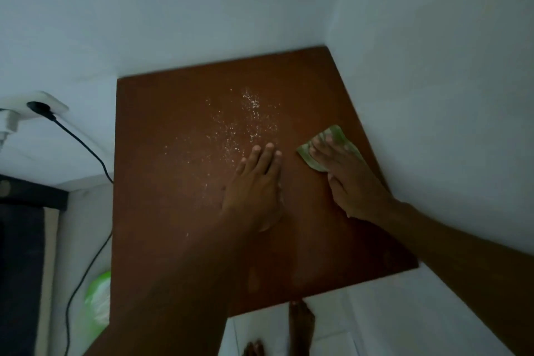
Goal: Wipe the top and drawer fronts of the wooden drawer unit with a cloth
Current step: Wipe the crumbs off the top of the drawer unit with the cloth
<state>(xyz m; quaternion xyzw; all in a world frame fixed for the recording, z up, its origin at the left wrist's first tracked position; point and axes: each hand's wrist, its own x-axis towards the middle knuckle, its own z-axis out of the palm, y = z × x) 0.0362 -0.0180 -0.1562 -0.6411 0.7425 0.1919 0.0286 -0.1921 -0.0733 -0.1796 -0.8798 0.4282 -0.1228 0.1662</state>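
The brown wooden top of the drawer unit (173,197) fills the middle of the view, set into a corner of white walls. White crumbs or powder (245,121) are scattered over its centre. My left hand (257,185) lies flat on the top, fingers together, just below the powder. My right hand (344,173) presses a green cloth (335,136) flat against the top near the right wall. The drawer fronts are hidden below the top.
A wall socket (43,108) on the left holds a black plug; its cable (86,145) hangs down beside the unit. A green and white bag (99,300) sits on the floor at the left. My bare feet (300,324) stand on white tiles.
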